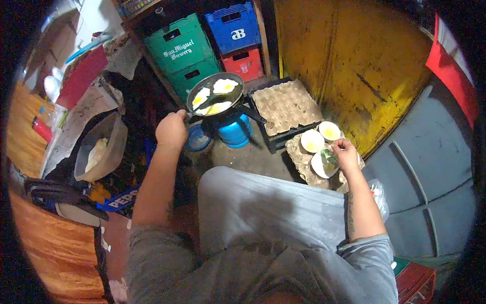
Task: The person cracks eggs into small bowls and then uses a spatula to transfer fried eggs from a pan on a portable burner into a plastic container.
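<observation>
My left hand (172, 130) is closed around the handle of a dark cooking utensil (202, 105), whose far end reaches into a round frying pan (237, 99). Three fried eggs (225, 86) with yellow yolks lie apart in the pan. The pan sits above a blue gas cylinder (235, 131), its black handle pointing to the lower right. My right hand (345, 154) hovers at the rim of a white bowl (320, 171) with green leafy bits and liquid in it. Its fingertips are pinched together; whether they hold anything is unclear. Two smaller white bowls (312, 141) with yellowish contents stand beside it.
The bowls rest on a pulp egg tray (300, 159); another egg tray (286, 104) covers a dark stand. Green (182, 49), blue (233, 28) and red (243, 65) bottle crates are stacked behind. A translucent plastic tub (117, 146) stands left, a yellow metal panel (353, 49) right.
</observation>
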Demonstrator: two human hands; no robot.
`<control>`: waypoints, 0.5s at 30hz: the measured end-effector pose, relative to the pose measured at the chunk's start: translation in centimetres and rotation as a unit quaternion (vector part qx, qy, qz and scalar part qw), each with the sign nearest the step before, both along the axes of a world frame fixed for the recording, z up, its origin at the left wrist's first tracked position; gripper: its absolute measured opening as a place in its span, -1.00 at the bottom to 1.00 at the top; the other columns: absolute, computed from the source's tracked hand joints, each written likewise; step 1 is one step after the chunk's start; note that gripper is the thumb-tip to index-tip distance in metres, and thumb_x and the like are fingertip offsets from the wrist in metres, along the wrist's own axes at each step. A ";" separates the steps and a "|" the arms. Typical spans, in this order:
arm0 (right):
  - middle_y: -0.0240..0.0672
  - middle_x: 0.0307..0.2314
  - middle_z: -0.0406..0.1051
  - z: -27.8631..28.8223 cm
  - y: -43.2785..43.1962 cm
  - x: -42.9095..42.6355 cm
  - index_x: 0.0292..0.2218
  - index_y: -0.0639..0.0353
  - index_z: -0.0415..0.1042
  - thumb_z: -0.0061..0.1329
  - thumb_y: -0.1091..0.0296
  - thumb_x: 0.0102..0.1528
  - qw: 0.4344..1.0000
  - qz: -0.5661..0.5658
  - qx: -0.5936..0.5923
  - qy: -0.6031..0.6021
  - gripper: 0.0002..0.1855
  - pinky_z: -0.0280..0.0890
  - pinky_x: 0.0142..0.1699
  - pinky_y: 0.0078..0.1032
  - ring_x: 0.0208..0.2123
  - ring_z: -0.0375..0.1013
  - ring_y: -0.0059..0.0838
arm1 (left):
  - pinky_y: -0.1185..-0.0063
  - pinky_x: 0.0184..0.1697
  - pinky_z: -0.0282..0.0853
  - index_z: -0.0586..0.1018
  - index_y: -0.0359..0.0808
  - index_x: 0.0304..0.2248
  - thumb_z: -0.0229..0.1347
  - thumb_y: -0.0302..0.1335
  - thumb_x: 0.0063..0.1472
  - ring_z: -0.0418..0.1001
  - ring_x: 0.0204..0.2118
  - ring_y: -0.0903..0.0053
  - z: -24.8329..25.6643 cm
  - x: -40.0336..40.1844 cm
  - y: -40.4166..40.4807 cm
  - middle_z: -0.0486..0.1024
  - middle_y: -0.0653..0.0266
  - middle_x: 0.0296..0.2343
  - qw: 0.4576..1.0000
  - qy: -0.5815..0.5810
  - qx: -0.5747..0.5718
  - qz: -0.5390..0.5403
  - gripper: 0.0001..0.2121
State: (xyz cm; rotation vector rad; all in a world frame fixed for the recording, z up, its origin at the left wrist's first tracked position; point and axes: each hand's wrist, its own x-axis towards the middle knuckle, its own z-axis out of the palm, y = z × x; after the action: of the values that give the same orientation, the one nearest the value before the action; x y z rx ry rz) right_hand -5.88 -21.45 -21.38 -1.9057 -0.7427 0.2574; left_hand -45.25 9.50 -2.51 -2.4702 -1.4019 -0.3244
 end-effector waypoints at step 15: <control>-0.27 -0.41 0.51 0.2 -0.8 0.7 -0.34 0.22 0.51 0.11 0.36 0.01 1.000 -0.015 -0.002 -0.009 -0.83 0.32 -0.11 -0.51 -0.31 0.46 -0.45 | 0.30 -0.24 0.44 0.56 -0.13 -0.25 0.06 -0.53 0.05 0.51 -0.25 0.15 -0.5 0.8 -0.2 0.52 0.12 -0.34 1.000 -0.013 0.005 -0.001 -0.77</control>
State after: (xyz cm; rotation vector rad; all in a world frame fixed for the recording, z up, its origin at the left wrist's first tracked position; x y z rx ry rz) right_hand -5.23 -22.22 -21.15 -1.9231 -0.7248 0.2242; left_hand -44.45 9.31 -3.00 -2.4686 -1.4052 -0.3632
